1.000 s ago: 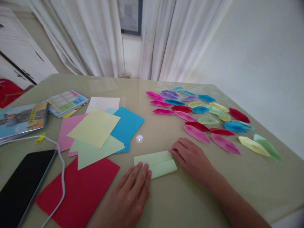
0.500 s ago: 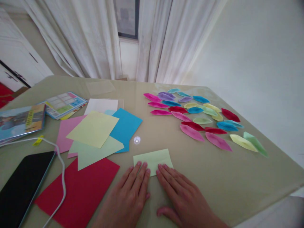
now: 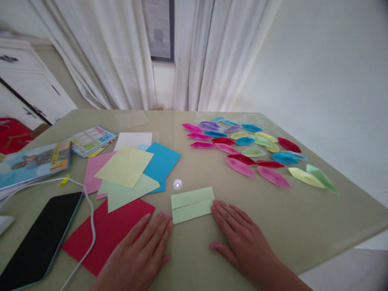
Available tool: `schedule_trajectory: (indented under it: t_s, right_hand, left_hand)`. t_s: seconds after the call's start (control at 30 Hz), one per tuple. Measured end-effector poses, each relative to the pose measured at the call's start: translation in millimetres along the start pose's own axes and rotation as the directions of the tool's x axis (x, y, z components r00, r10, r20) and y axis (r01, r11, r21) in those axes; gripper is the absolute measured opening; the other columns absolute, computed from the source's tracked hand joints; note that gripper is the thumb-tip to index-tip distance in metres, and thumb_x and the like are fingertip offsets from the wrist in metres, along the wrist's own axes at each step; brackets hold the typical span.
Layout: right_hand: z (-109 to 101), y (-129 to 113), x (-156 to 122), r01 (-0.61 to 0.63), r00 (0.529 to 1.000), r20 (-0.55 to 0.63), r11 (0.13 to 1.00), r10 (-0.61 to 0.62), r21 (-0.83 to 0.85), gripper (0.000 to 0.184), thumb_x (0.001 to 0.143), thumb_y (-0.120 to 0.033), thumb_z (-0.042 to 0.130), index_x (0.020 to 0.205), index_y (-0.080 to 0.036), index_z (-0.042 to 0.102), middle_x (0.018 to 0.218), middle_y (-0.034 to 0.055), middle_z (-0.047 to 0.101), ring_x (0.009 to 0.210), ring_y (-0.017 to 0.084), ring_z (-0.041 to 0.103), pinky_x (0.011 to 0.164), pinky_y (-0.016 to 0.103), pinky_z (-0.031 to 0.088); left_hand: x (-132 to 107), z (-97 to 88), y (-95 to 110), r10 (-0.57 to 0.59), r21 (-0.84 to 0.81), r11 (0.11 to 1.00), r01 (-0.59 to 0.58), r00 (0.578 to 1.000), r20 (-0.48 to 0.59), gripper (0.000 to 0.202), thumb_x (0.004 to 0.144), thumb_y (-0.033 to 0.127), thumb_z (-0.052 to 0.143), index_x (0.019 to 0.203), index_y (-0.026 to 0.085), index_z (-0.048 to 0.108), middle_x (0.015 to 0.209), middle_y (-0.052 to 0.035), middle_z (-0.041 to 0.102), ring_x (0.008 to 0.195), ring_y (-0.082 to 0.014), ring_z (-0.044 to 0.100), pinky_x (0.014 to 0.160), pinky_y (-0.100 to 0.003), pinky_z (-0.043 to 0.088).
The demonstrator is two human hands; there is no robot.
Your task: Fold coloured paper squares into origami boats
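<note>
A light green folded paper [image 3: 192, 205] lies flat on the table in front of me, a crease or edge running lengthwise across it. My left hand [image 3: 141, 242] rests flat beside its left end, fingers stretched out, fingertips at the paper's lower left corner and partly over the red paper [image 3: 112, 234]. At the right end, the fingertips of my right hand [image 3: 238, 232] touch the paper's edge; its fingers are straight and the thumb is spread away. Neither hand grips anything.
Several loose coloured sheets [image 3: 124, 165] overlap at the left. Beyond them lie booklets [image 3: 39, 161], with a black phone [image 3: 39, 238] and a white cable [image 3: 92, 222] nearer me. Several folded paper boats or petal shapes [image 3: 241, 166] spread across the right. A small clear disc [image 3: 177, 184] sits behind the green paper.
Both hands have slid outward from the middle of the green paper to its two ends, uncovering its surface. The view has shifted slightly.
</note>
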State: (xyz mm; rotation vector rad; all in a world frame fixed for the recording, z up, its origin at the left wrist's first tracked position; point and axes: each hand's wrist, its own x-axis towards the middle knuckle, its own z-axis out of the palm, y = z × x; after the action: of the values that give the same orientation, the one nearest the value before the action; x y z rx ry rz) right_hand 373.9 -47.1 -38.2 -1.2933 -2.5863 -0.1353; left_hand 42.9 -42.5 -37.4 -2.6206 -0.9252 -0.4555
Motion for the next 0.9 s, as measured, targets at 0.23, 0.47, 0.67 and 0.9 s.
schedule_trajectory:
  t_s: [0.23,0.47,0.67,0.9]
  right_hand:
    - [-7.7,1.9,40.0,0.038,0.998,-0.052,0.999,-0.037,0.016,0.038,0.104,-0.049,0.067,0.112,-0.013,0.077,0.117,0.0161,0.079,0.111,0.033,0.071,0.103,0.05,0.055]
    - [-20.7,19.0,109.9,0.207,0.942,0.212,0.949,-0.258,0.238,0.047,0.094,-0.063,0.075,0.107,-0.018,0.072,0.109,0.01,0.075,0.102,0.026,0.068,0.094,0.041,0.053]
    - [-11.0,37.1,101.7,0.182,0.936,0.214,0.903,-0.281,0.389,0.029,0.097,-0.041,0.075,0.117,-0.021,0.071,0.124,0.0092,0.074,0.114,0.024,0.068,0.104,0.039,0.05]
    - [-9.4,37.1,93.5,0.245,0.931,0.149,0.872,-0.333,0.423,0.018,0.107,-0.031,0.061,0.113,-0.018,0.072,0.115,0.008,0.076,0.107,0.022,0.068,0.102,0.038,0.051]
  left_hand:
    - [43.6,-8.4,6.3,-0.147,-0.188,0.97,0.153,0.988,0.047,0.02,0.101,0.016,0.06,0.113,0.021,0.074,0.116,-0.0068,0.08,0.104,-0.0259,0.072,0.098,-0.043,0.053]
    - [62.1,26.3,-5.3,-0.204,-0.194,0.948,0.253,0.949,0.241,0.021,0.098,0.019,0.072,0.119,0.023,0.074,0.139,-0.0098,0.074,0.124,-0.0318,0.069,0.101,-0.049,0.057]
    - [49.5,30.0,-13.2,-0.221,-0.334,0.904,0.266,0.961,0.168,0.023,0.1,0.031,0.07,0.123,0.024,0.073,0.137,-0.0061,0.075,0.12,-0.0297,0.068,0.1,-0.046,0.056]
    - [48.3,33.3,-17.0,-0.235,-0.395,0.887,0.239,0.97,0.06,0.023,0.108,0.016,0.052,0.115,0.023,0.073,0.12,-0.0025,0.08,0.103,-0.0241,0.071,0.095,-0.042,0.058]
